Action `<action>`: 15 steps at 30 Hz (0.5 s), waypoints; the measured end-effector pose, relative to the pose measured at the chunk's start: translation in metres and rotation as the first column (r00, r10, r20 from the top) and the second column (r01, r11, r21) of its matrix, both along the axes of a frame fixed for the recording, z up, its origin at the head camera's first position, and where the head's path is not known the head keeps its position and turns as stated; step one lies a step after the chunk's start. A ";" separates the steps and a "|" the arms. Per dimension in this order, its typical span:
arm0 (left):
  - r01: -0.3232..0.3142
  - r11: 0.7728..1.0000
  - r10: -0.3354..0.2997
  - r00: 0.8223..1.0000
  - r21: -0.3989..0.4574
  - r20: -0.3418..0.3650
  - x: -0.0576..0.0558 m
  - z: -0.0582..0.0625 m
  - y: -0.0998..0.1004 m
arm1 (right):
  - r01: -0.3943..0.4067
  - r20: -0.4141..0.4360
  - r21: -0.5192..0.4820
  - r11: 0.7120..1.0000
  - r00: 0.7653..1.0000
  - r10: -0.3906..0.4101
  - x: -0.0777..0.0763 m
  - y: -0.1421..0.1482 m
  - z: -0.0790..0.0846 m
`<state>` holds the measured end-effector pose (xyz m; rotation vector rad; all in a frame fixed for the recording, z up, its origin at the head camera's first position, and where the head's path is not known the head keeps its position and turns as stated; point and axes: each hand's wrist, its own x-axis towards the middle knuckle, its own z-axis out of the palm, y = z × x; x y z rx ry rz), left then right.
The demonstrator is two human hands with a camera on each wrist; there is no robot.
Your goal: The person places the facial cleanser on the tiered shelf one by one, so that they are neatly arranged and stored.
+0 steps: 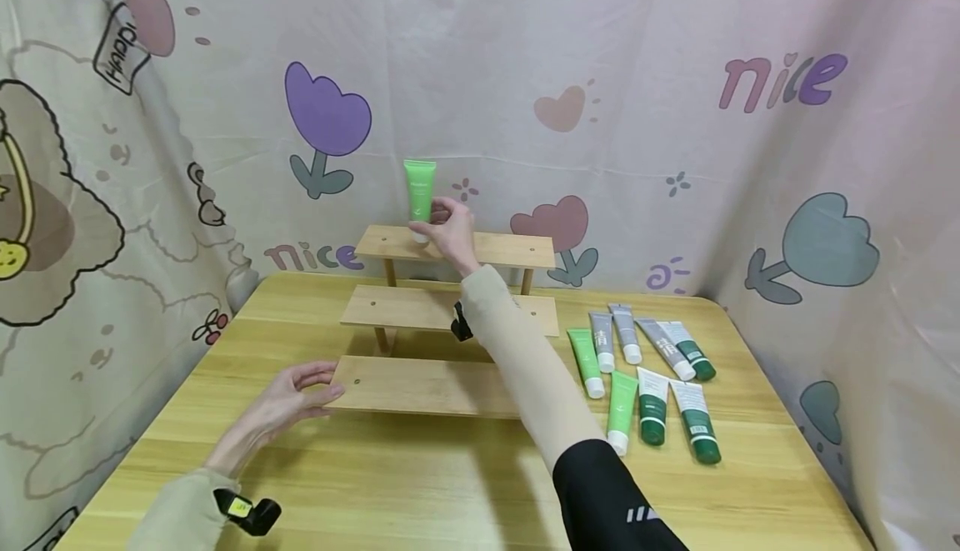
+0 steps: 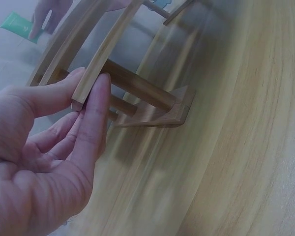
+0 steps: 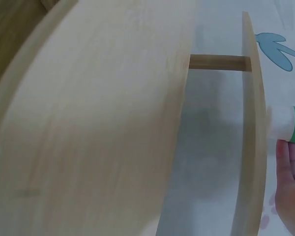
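A three-tier wooden shelf stand (image 1: 420, 386) stands on the table. My right hand (image 1: 452, 234) holds a bright green squeeze tube (image 1: 420, 188) upright, white cap down, at the left half of the top tier. In the right wrist view the tube's white cap (image 3: 281, 122) is at the top board, and part of my right hand (image 3: 291, 196) is cut off by the frame edge. My left hand (image 1: 300, 397) pinches the left end of the lowest tier. The left wrist view shows its thumb above and fingers below the board (image 2: 101, 56).
Right of the stand lie several tubes on the wooden table (image 1: 360, 476): green ones (image 1: 622, 405), grey ones (image 1: 626, 333) and white tubes with dark green caps (image 1: 652, 405). A patterned curtain (image 1: 480, 76) hangs behind and at both sides.
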<state>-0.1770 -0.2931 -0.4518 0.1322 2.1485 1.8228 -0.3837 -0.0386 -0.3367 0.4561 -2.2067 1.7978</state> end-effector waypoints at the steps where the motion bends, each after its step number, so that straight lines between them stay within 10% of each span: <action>1: 0.003 1.000 -0.003 1.000 -0.004 -0.002 0.000 0.000 0.000 | 0.000 0.008 -0.004 1.000 1.000 0.000 0.000 -0.002 0.000; 15: -0.003 1.000 0.003 1.000 0.000 0.000 0.001 0.000 0.000 | 0.023 0.009 0.019 1.000 1.000 -0.024 0.000 -0.013 -0.007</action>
